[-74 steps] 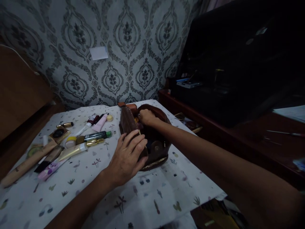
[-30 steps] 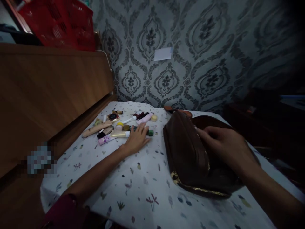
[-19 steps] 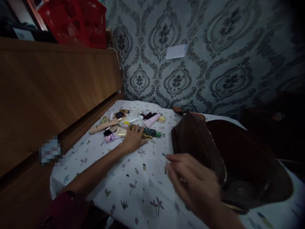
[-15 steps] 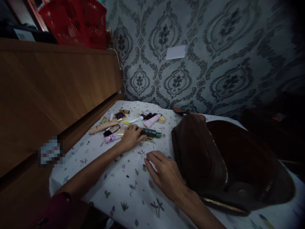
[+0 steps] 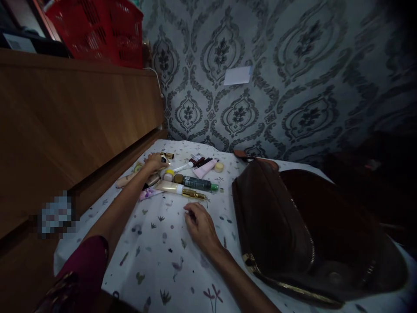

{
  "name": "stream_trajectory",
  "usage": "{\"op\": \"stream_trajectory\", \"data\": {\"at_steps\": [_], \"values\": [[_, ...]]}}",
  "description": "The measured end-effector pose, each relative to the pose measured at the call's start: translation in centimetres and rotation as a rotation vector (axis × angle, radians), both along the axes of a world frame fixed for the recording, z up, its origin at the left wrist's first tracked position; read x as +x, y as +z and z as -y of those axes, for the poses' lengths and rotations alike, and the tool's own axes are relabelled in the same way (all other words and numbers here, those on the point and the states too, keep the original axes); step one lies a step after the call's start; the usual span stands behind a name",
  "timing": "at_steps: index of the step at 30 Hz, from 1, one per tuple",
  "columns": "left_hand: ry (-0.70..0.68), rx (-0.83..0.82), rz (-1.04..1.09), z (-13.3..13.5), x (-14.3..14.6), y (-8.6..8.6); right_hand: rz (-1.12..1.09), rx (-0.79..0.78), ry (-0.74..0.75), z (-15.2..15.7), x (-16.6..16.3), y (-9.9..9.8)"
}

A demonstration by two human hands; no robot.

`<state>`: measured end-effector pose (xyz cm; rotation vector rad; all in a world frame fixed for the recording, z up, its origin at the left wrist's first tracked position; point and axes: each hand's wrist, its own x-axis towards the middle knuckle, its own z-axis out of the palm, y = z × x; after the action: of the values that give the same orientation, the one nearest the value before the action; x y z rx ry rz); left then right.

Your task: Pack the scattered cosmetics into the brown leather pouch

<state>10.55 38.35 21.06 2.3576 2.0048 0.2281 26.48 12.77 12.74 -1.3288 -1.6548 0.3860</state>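
Note:
My left hand (image 5: 154, 162) reaches to the far left of the cosmetics, its fingers closed on a black-and-gold compact (image 5: 163, 160). A small black-and-gold tube (image 5: 168, 155) lies just beyond it. Under and beside my left forearm are a beige case (image 5: 124, 181) and a purple-patterned tube (image 5: 150, 194). My right hand (image 5: 201, 226) rests low over the cloth, fingers loosely curled with a gap to the thumb and nothing visible inside. Nearest to it lies a gold tube (image 5: 193, 194), beside a cream tube (image 5: 167, 187) and a dark green bottle (image 5: 198, 183).
A large brown bag (image 5: 267, 217) gapes at the right of the patterned cloth (image 5: 156, 256). Farther back lie a pink tube (image 5: 205, 168) and a round cream-coloured jar (image 5: 219, 167). A wooden cabinet (image 5: 74, 108) borders the left, carrying a red basket (image 5: 125, 37).
My left hand has moved from the green bottle to the far left and closed on the compact. My right hand has shifted slightly left, its fingers more curled.

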Motion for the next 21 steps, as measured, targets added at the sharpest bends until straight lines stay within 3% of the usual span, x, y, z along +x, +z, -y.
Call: {"op": "stream_trajectory", "data": {"at_steps": [9, 17, 21], "values": [[-0.150, 0.082, 0.065, 1.8, -0.8, 0.6, -0.005, 0.024, -0.014, -0.5, 0.0, -1.3], [-0.363, 0.287, 0.226, 7.0, -0.6, 0.1, -0.056, -0.023, -0.047, -0.8, 0.4, -2.3], [-0.479, 0.306, 0.243, 9.3, -0.6, -0.7, -0.087, -0.077, -0.021, -0.9, 0.9, -2.0]]}}
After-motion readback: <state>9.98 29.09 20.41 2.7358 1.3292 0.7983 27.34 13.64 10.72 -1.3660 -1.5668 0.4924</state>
